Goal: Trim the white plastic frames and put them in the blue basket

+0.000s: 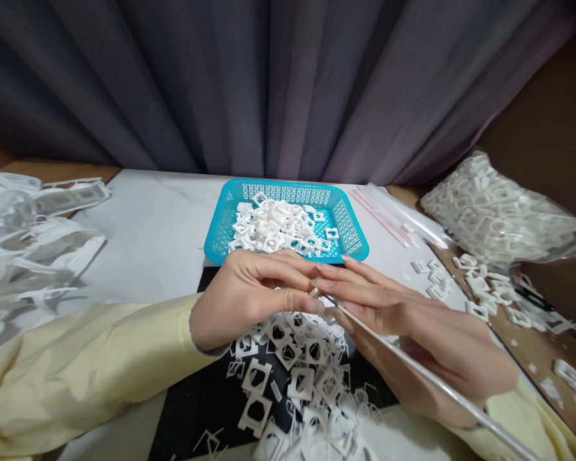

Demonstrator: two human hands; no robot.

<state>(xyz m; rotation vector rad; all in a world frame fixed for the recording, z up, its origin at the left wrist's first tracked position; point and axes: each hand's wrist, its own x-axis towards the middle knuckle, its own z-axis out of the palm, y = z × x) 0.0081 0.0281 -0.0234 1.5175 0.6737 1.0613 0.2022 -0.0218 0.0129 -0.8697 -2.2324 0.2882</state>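
My left hand (256,296) is closed in a pinch, thumb against fingers, on a small white plastic piece (314,292), mostly covered by the fingertips. My right hand (413,326) meets it from the other side and grips a long, thin, silvery rod-like tool (425,376). The tool's tip reaches the piece between both hands; its exact kind cannot be made out. Below the hands, a pile of white square plastic frames (300,384) and thin scraps lies on a black mat (187,403). Just beyond them stands a blue plastic basket (214,240) holding many similar white pieces.
White plastic sprues (33,256) are heaped at the left. At the right sit a clear bag of white pieces (504,205), flat zip bags (403,214) and loose pieces (494,288). A grey curtain (249,83) hangs behind the white tabletop (148,237).
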